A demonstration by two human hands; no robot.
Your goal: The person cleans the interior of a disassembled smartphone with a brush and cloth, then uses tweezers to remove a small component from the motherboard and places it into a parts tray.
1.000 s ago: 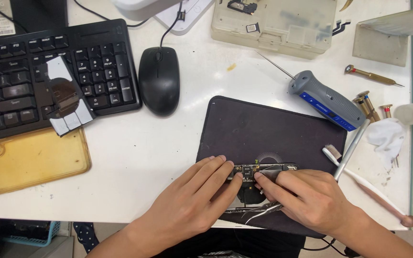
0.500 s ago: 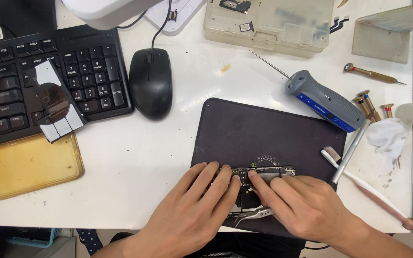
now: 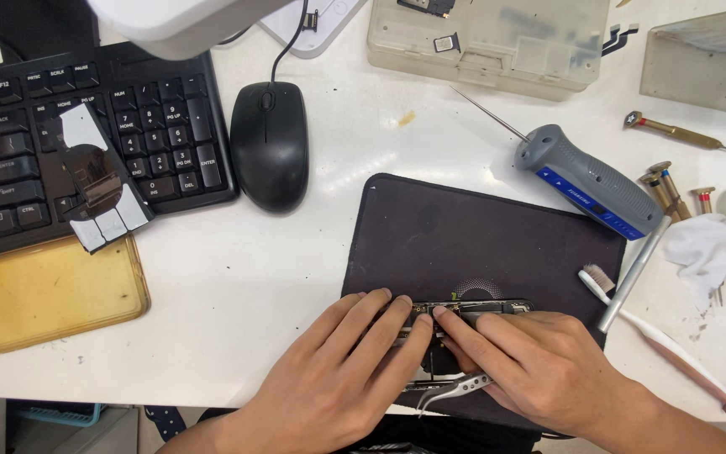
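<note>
Phone frame (image 3: 472, 309), a narrow opened device with exposed parts, lies on the dark mat (image 3: 481, 235) at lower centre of the frame, mostly covered by both hands. The left hand (image 3: 338, 378) lies flat over its left end, fingers stretched out together and pressing down on it rather than curled around it. The right hand (image 3: 539, 366) covers the right part, its index fingertip meeting the left fingers on the frame's top edge; the other fingers are bent loosely over the device. Metal tweezers (image 3: 455, 388) poke out from under the right hand toward the lower centre; whether the hand grips them cannot be told. To the right of the mat lie a toothbrush (image 3: 657, 336) and a grey-and-blue screwdriver (image 3: 590, 181), its handle overlapping the mat's upper right corner. Small brass-coloured drivers (image 3: 670, 189) and a white cloth (image 3: 703, 252) sit at the right edge. A black mouse (image 3: 269, 145) and keyboard (image 3: 60, 143) occupy the upper left, with a yellowed clear phone case (image 3: 48, 294) below the keyboard. A beige parts box (image 3: 489, 42) stands at top centre.
</note>
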